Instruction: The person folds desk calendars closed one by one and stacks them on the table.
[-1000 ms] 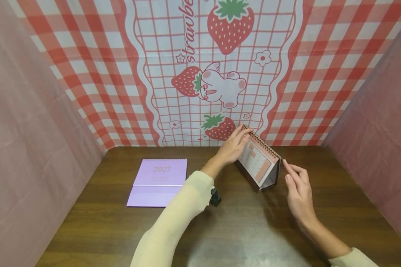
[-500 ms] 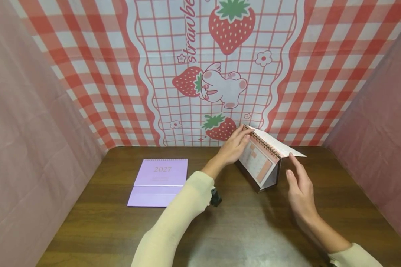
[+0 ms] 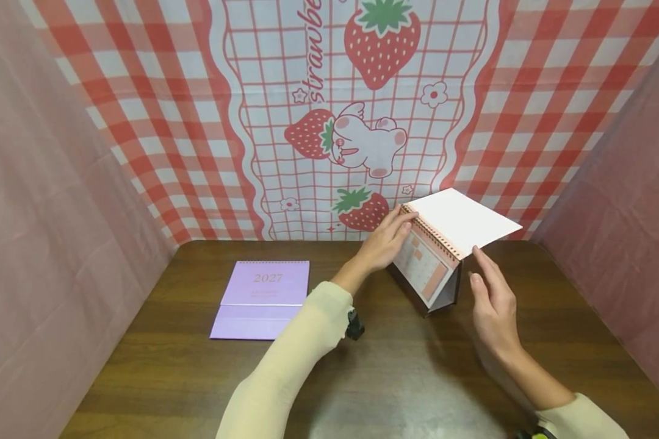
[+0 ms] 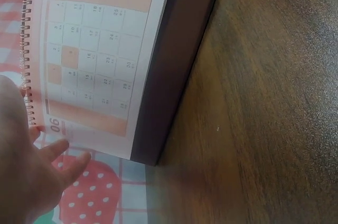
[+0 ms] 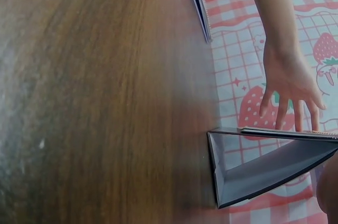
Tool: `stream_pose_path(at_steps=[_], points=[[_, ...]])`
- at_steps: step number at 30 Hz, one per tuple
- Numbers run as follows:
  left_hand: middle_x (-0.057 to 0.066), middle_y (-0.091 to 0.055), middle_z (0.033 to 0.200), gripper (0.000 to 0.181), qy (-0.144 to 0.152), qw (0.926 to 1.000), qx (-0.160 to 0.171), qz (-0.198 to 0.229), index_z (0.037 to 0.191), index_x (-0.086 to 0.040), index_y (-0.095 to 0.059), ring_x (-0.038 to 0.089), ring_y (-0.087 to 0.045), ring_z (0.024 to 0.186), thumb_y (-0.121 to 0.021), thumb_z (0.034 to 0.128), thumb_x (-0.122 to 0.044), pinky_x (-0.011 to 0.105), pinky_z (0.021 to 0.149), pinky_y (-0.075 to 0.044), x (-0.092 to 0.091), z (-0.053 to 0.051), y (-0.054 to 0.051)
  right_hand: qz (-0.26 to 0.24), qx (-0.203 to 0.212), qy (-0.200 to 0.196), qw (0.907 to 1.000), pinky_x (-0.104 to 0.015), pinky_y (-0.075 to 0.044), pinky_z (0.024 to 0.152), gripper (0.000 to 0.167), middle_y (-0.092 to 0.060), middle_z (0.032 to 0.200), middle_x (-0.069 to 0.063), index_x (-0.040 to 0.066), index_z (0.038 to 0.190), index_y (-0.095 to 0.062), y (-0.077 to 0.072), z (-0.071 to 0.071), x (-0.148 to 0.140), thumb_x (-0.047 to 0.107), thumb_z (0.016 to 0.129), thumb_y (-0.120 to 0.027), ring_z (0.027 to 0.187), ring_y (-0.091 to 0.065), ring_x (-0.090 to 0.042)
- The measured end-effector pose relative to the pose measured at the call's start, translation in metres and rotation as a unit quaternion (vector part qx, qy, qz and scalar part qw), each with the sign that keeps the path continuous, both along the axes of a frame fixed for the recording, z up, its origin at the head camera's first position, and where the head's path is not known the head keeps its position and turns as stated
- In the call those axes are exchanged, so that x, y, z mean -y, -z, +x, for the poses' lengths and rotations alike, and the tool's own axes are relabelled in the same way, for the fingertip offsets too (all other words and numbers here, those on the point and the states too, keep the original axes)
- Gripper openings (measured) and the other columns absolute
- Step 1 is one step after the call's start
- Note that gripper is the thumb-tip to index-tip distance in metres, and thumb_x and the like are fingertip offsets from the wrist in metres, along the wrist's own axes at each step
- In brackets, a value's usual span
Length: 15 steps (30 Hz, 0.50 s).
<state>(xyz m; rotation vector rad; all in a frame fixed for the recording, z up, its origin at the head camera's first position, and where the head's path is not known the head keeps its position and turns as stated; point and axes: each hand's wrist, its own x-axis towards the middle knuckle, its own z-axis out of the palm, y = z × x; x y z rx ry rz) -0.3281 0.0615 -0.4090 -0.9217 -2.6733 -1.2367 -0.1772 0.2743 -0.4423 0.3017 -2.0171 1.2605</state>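
A desk calendar (image 3: pixel 420 268) stands tent-like on the wooden table, its coil binding along the top ridge. My left hand (image 3: pixel 383 241) rests on its far left end, fingertips at the coil and on the front page. The left wrist view has that hand (image 4: pixel 26 166) beside the month grid marked 06 on the calendar (image 4: pixel 95 55). One white page (image 3: pixel 464 221) is lifted behind the coil, sloping up and back. At that page's near right corner, my right hand (image 3: pixel 494 305) touches with a straight index finger, thumb apart. Its fingers are mostly hidden in the right wrist view.
A purple calendar (image 3: pixel 266 283) marked 2027 stands on the left of the table (image 3: pixel 395 378), partly behind my left sleeve. A strawberry-print cloth (image 3: pixel 362 140) hangs at the back. Pink curtains (image 3: pixel 620 213) close off both sides.
The white page has come up from behind the coil and swung higher. My right index finger has moved slightly up with it. The left hand has stayed in place.
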Motion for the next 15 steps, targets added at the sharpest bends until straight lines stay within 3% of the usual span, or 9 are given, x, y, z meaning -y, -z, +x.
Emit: stream_pose_path(at_steps=[10, 15], points=[[0.008, -0.009, 0.193, 0.057, 0.004, 0.9998, -0.001, -0.017, 0.175, -0.032, -0.041, 0.040, -0.028, 0.176, -0.024, 0.1226, -0.048, 0.070, 0.138, -0.033, 0.0013, -0.0010, 0.0007, 0.009, -0.033, -0.012, 0.9993, -0.007, -0.039, 0.126, 0.054, -0.059, 0.166, -0.029, 0.003, 0.163, -0.058, -0.0052, -0.0008, 0.0039, -0.009, 0.111, -0.050, 0.155, -0.051, 0.006], [0.007, -0.009, 0.194, 0.058, 0.011, 0.9996, 0.007, -0.025, 0.176, -0.033, -0.039, 0.040, -0.025, 0.177, -0.023, 0.1228, -0.049, 0.068, 0.141, -0.029, 0.0043, -0.0019, -0.0037, 0.022, -0.048, -0.021, 0.9984, -0.009, -0.038, 0.129, 0.053, -0.059, 0.162, -0.035, 0.000, 0.161, -0.059, -0.0063, -0.0019, 0.0042, -0.010, 0.110, -0.051, 0.155, -0.051, 0.006]])
